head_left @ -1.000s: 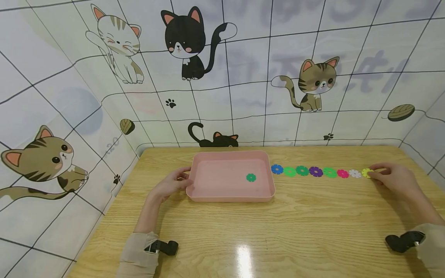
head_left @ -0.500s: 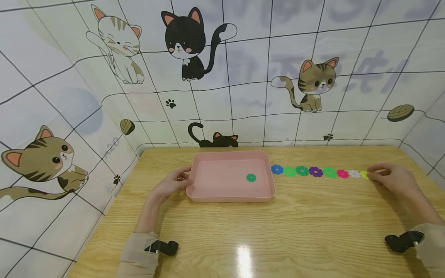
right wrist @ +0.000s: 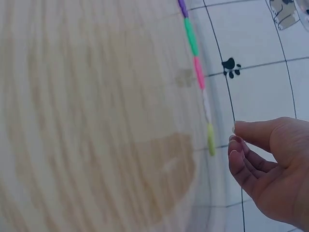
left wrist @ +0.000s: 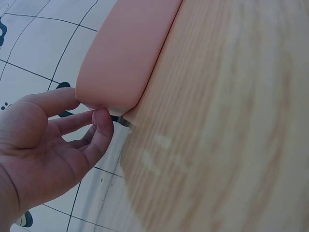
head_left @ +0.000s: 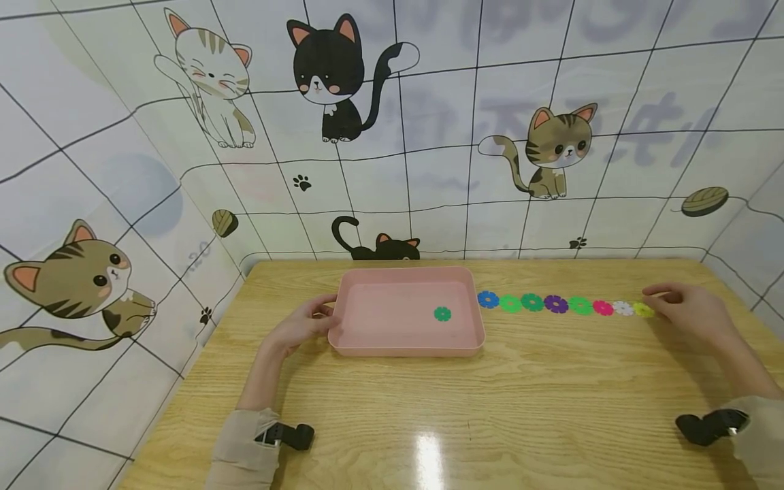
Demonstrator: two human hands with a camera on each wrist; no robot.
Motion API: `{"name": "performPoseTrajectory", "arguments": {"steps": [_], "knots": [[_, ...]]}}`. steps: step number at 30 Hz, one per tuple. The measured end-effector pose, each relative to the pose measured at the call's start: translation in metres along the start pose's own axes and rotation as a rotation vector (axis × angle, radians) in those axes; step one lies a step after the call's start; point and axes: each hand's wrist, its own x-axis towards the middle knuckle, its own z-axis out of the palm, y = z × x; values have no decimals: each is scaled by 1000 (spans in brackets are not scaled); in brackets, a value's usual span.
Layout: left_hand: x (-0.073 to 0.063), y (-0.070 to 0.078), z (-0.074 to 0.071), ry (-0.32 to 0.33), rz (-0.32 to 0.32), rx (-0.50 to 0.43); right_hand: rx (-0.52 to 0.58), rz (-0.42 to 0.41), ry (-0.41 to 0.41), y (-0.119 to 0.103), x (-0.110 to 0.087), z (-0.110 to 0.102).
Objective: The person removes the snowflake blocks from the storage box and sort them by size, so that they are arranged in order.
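A pink tray [head_left: 392, 309] sits on the table, with one green flower-shaped plastic disc [head_left: 442, 314] inside. At its left end, my left hand [head_left: 303, 323] holds the tray by thumb and curled fingers; the left wrist view shows the fingertips against the end wall [left wrist: 108, 104]. Several flower-shaped discs stretch in a row rightward from the tray, from a blue disc [head_left: 488, 299] past a purple disc [head_left: 556, 303] to a white disc [head_left: 623, 308] and a yellow disc [head_left: 642, 309]. Beside the yellow one, my right hand [head_left: 695, 313] is loosely curled, holding nothing; the right wrist view shows a gap.
The wooden table [head_left: 392, 408] reaches back to a wall covering [head_left: 441, 170] printed with cats and grid lines. Black wrist cameras [head_left: 288, 435] are strapped over both sleeves.
My right thumb and fingers have let go of the yellow disc and lifted slightly off it. The left hand and tray keep their places.
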Motion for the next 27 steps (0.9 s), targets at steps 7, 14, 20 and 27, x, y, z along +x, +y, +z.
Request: {"name": "performPoseTrajectory", "arguments": {"steps": [7,14,20,27], "knots": [[0,1,-1,-5,8,6,86,-112,-13,-38,7,11],[1,-1,-1,-4,10,7,108,-221,-35,-88,14,23],[0,0,0,-2,6,12,162,-317,-80,-131,15,38],[-1,1,-1,0,0,7,242,-375,-159,-178,16,58]]}}
